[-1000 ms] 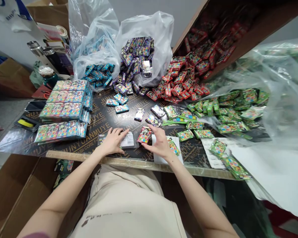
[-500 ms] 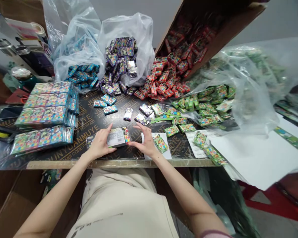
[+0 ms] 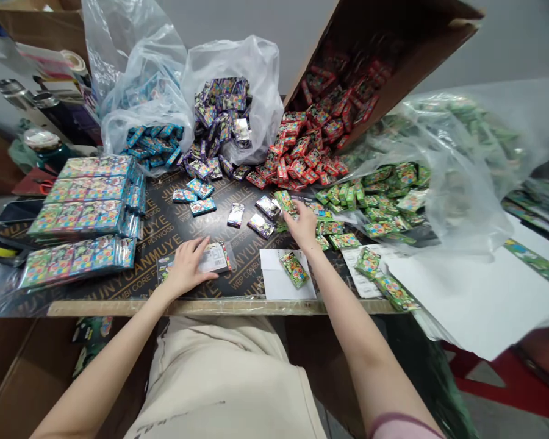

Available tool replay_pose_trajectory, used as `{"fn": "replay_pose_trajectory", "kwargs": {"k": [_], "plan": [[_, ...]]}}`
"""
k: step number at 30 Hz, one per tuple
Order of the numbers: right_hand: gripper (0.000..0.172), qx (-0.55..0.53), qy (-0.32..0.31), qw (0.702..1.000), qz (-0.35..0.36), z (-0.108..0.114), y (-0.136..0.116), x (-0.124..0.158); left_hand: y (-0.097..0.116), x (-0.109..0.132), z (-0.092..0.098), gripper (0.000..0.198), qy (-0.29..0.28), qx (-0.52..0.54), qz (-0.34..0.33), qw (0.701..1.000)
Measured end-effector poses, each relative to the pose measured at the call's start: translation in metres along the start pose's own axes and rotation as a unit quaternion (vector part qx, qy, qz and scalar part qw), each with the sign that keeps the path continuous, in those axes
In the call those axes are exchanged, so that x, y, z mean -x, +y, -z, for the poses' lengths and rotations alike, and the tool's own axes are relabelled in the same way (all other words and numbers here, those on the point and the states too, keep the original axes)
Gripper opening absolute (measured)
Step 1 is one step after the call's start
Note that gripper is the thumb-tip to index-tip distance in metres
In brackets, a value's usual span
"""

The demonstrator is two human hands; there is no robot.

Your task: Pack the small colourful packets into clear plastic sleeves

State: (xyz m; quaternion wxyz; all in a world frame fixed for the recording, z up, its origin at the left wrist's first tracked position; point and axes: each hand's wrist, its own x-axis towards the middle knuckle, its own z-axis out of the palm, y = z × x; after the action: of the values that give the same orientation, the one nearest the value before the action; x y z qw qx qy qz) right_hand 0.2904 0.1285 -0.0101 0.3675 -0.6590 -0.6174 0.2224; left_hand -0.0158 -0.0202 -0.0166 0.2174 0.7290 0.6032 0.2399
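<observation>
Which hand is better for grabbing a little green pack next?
Probably the right hand: its fingertips are right by a green pack. The left hand rests on the pack with the white label, farther from the green ones.

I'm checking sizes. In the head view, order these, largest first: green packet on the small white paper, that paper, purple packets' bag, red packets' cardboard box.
Red packets' cardboard box
Purple packets' bag
White paper
Green packet
</observation>
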Motion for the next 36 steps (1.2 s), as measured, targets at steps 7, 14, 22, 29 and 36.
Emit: {"fn": "replay_pose_trajectory", "kwargs": {"k": [7,14,22,29,36], "plan": [[0.041,-0.423,-0.366,0.819,-0.131,-0.030,-0.068,0.118,0.049,-0.024,-0.008,0.051,0.021,0.542,0.234,0.807],[0.085,-0.134,-0.245,0.914,0.294,-0.015,-0.071,0.129,0.050,-0.013,-0.004,0.036,-0.033,0.542,0.263,0.797],[0.066,0.028,-0.059,0.935,0.347,-0.012,-0.046,0.110,0.006,-0.006,0.013,0.104,-0.047,0.018,0.022,0.999],[0.076,-0.047,-0.246,0.912,0.325,-0.028,-0.017,0.083,-0.014,0.003,0.013,0.099,-0.116,-0.154,-0.018,0.981],[0.087,0.171,-0.223,0.923,0.263,-0.037,-0.037,0.072,-0.025,0.009,0.026,0.099,-0.099,-0.180,-0.002,0.979]]}}
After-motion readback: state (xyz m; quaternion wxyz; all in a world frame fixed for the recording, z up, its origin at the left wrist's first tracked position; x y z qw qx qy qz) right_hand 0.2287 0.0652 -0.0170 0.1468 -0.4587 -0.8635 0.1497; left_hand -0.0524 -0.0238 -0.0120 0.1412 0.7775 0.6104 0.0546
